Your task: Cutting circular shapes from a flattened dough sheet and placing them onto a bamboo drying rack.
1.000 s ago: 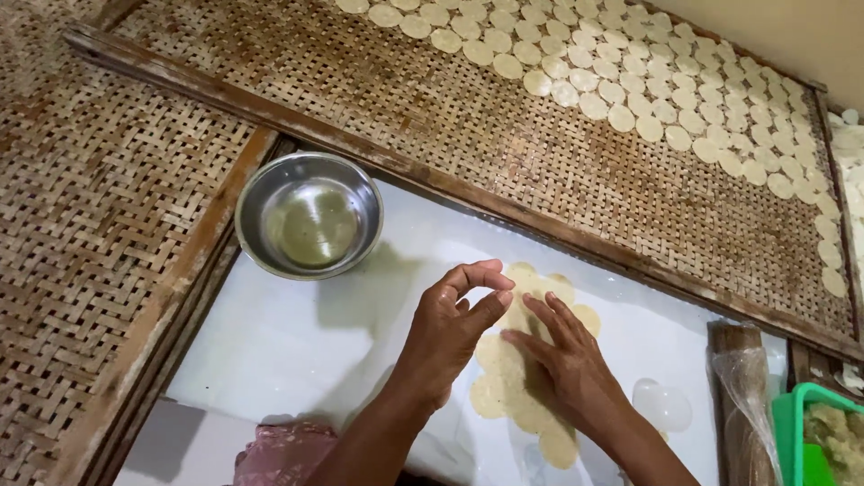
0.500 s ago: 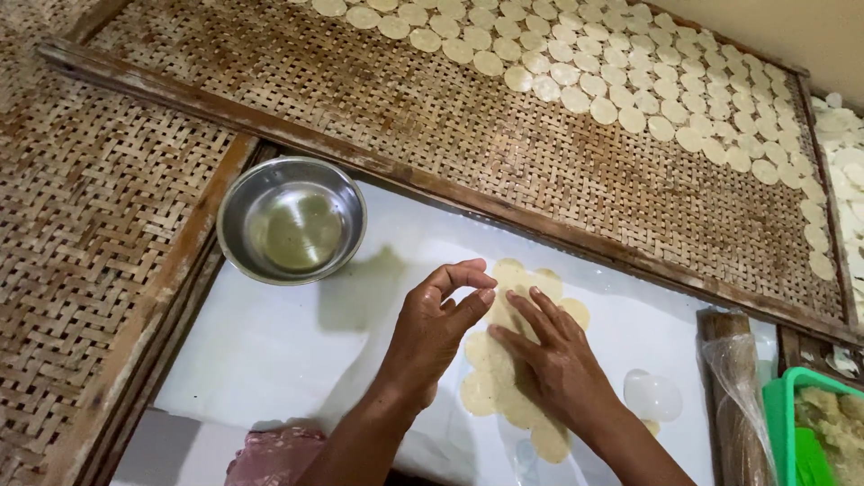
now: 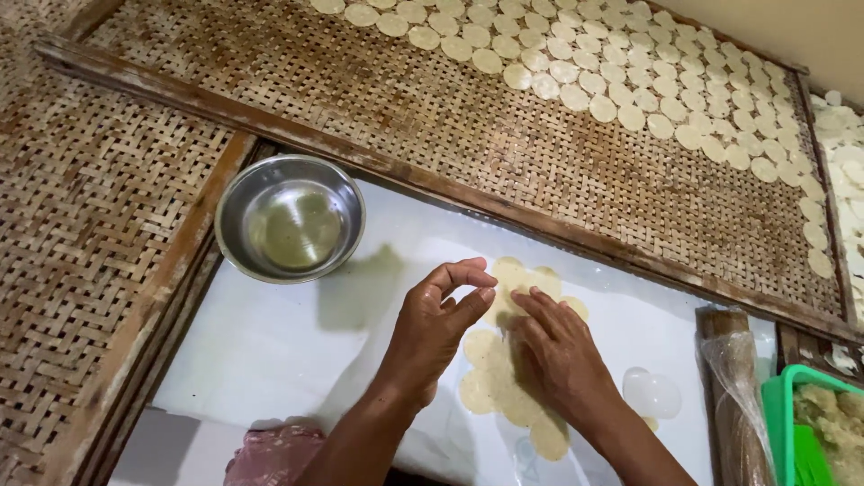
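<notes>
The left hand was held just above the white worktop, with the thumb and the first finger curved toward each other and the tips almost closed; nothing could be seen between them, so the hand was not grasping anything. The right hand was laid flat, fingers stretched, on a cluster of thin pale dough discs that were lying on the worktop and overlapping one another. The fingertips of this hand were pressed on the upper part of the cluster, near the left thumb.

A steel bowl with a little clear liquid was placed at the upper left corner of the worktop, well apart from the hands. A small clear round lid was seen just beside the right wrist. A wooden roller wrapped in plastic film was lying at the right edge, and a green basket was standing beside it. Behind the worktop, a woven bamboo tray was covered in its far part with many rows of small round discs
</notes>
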